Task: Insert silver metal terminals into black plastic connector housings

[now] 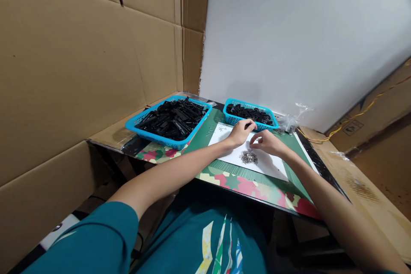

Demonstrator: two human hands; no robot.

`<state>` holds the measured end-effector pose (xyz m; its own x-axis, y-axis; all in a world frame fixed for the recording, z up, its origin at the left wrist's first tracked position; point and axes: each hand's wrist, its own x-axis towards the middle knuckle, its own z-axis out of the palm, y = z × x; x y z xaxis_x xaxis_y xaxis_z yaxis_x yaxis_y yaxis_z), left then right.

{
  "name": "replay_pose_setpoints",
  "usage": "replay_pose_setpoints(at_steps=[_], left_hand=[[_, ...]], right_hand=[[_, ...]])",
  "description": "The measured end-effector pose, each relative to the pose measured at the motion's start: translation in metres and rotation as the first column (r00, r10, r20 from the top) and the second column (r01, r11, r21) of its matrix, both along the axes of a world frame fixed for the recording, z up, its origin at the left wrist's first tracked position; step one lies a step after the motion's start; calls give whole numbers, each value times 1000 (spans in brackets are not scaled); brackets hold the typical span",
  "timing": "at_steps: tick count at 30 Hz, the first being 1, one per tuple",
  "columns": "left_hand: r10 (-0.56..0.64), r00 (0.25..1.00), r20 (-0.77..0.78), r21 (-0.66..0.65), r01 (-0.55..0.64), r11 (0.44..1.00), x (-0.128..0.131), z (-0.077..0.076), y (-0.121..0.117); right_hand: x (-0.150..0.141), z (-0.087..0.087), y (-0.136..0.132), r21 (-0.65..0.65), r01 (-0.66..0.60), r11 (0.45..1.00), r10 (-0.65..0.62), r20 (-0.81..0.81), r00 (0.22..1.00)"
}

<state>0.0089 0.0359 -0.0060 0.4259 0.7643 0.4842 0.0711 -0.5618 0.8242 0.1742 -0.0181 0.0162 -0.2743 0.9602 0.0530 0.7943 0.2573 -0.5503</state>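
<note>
My left hand (242, 132) is closed above the white sheet (269, 169), just in front of the small blue basket (231, 119). Its fingers curl inward, and a dark patch shows between them that I cannot identify. To its right, my right hand (267, 142) is bent with thumb and fingertips pinched together; anything in them is too small to make out. Below the two hands lies a heap of tiny silvery metal pieces (248, 157) on the sheet. A few more small metal pieces (221, 128) are scattered near the sheet's far left corner.
A larger blue basket (175, 143) full of long black plastic parts (175, 117) stands at the left. Short black parts (248, 113) fill the small basket. Clear plastic bags (290, 122) lie right of it. Cardboard (90, 51) walls the left side; a yellow cable (337, 129) runs at right.
</note>
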Motion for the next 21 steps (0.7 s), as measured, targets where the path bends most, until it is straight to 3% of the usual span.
replay_pose_setpoints(at_steps=[8,13,21], left_hand=[[-99,974,-204,-85,84,993,-10,1,7],[-225,923,-313,-73,213,974,-15,5,4],[-267,912,-312,-32,271,962,-13,10,-1]], right_hand=[[15,-9,-2,-47,-75,996,73,-38,997],[26,-5,-10,61,-43,997,49,-110,993],[29,2,-14,112,45,993,-14,-261,965]])
